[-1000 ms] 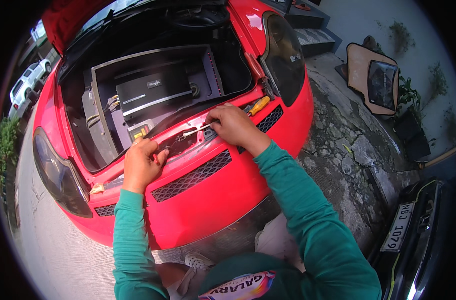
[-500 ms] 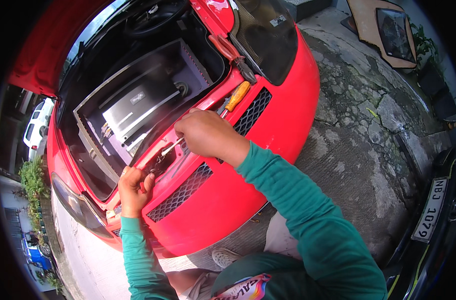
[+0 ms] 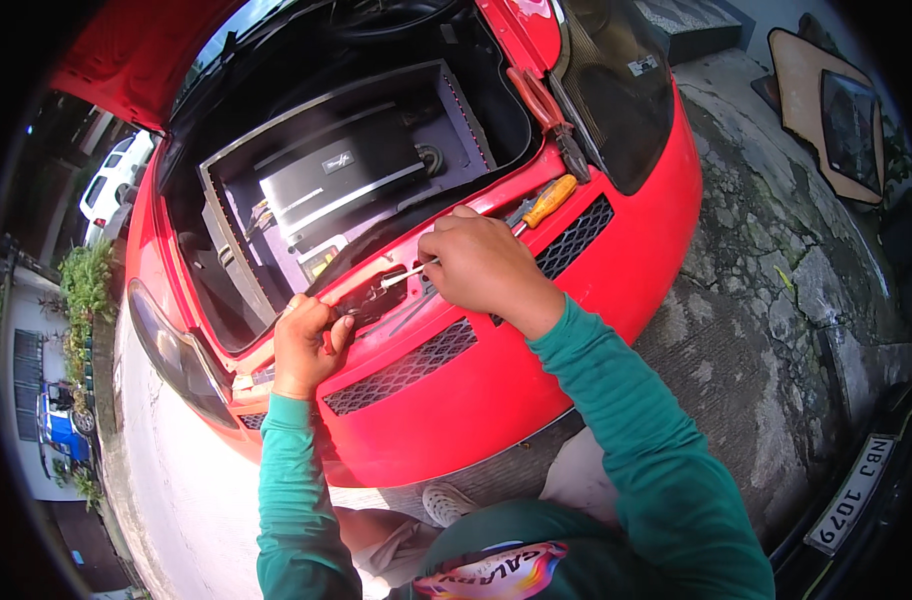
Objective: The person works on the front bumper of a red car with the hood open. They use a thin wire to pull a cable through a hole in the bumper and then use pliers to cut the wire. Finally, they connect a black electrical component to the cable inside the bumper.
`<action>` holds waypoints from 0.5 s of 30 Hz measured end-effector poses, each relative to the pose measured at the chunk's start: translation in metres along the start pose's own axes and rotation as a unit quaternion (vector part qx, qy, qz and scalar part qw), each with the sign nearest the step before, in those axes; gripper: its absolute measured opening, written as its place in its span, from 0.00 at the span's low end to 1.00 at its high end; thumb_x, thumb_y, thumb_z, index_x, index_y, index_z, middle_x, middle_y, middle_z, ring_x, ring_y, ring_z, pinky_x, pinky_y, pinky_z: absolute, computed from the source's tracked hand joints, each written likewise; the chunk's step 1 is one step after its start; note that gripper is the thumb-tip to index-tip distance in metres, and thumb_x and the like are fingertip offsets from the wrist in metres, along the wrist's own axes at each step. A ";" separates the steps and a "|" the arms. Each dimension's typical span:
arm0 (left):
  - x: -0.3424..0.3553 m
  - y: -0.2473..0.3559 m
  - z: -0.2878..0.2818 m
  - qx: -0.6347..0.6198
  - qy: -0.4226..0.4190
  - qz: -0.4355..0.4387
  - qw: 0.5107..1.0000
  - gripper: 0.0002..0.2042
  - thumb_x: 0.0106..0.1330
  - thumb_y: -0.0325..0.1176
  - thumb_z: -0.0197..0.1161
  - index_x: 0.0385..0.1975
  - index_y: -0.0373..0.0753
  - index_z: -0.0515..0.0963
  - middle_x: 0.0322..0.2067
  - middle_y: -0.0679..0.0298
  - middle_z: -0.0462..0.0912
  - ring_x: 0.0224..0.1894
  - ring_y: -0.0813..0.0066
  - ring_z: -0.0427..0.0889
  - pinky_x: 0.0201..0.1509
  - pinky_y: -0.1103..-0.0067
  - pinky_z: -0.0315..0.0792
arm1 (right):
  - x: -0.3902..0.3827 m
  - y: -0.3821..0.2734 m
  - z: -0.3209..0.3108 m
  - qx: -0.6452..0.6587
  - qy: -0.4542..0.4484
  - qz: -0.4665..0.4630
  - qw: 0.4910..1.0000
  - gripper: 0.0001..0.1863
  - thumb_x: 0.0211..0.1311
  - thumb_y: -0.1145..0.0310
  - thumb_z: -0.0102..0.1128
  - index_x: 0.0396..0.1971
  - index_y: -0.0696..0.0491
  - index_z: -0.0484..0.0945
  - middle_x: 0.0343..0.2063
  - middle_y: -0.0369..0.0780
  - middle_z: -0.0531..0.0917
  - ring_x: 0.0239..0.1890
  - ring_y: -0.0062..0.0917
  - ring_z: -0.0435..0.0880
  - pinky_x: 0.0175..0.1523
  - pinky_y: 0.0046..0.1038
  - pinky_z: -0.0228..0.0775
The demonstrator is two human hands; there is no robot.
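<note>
With twelve o'clock pointing away from the person, the red car (image 3: 516, 400) is filling the middle, its lid standing raised toward eleven. Inside the open bay, a black-and-silver box (image 3: 326, 170) is lying at ten o'clock from the right hand. A mesh vent (image 3: 404, 367) is sitting at seven from that same hand, in the front of the car.

The right hand (image 3: 488, 265) is bending over the red ledge, its fingers closing around one end of a thin rod. The left hand (image 3: 306, 342) is resting at eight o'clock from it, thumb and fingers drawn together beside the dark slot — whether they are pinching anything, I cannot tell.

Red-handled pliers (image 3: 556, 115) are lying at one o'clock from the right hand, and a yellow-handled screwdriver (image 3: 550, 202) is pointing in toward that hand from between one and two.

The thin pale rod (image 3: 411, 274) is reaching from the right fingers toward nearly nine o'clock, its far end meeting a small shiny fitting (image 3: 384, 284) in the slot. Doing this well is probably calling for light, straight-line pressure — the left fingers steadying near the slot without blocking the view, the tip staying clear of the paint.
</note>
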State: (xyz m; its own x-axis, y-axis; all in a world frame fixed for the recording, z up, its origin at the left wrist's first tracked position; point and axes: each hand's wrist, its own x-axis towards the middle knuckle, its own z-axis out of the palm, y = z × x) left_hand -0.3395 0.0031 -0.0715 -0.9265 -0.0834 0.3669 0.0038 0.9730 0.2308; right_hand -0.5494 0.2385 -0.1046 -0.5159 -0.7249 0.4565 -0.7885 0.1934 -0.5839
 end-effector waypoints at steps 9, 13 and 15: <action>-0.002 0.000 -0.004 -0.014 0.024 0.001 1.000 0.14 0.59 0.32 0.81 0.23 0.38 0.77 0.25 0.59 0.77 0.33 0.53 0.78 0.38 0.61 0.75 | 0.002 -0.006 -0.001 -0.024 -0.016 0.015 0.999 0.05 0.62 0.68 0.73 0.33 0.53 0.89 0.34 0.40 0.89 0.46 0.40 0.86 0.50 0.43 0.82; -0.004 -0.003 -0.003 -0.023 0.024 -0.002 0.999 0.17 0.59 0.33 0.82 0.23 0.38 0.76 0.25 0.58 0.76 0.33 0.52 0.78 0.39 0.60 0.75 | 0.002 -0.009 -0.002 -0.033 -0.018 0.022 0.999 0.05 0.62 0.68 0.74 0.34 0.53 0.89 0.35 0.39 0.89 0.45 0.40 0.86 0.49 0.43 0.81; -0.005 -0.004 -0.003 -0.028 0.028 -0.002 0.999 0.17 0.59 0.34 0.82 0.23 0.37 0.75 0.25 0.57 0.76 0.34 0.51 0.78 0.40 0.59 0.75 | 0.002 -0.010 -0.002 -0.031 -0.016 0.025 0.999 0.05 0.61 0.69 0.74 0.34 0.53 0.89 0.35 0.39 0.89 0.44 0.40 0.86 0.49 0.43 0.81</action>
State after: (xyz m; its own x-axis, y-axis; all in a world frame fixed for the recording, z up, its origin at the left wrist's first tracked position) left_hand -0.3336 -0.0009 -0.0720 -0.9043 -0.1002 0.4150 0.0230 0.9592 0.2817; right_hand -0.5436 0.2361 -0.0965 -0.5452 -0.7335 0.4060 -0.7815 0.2695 -0.5627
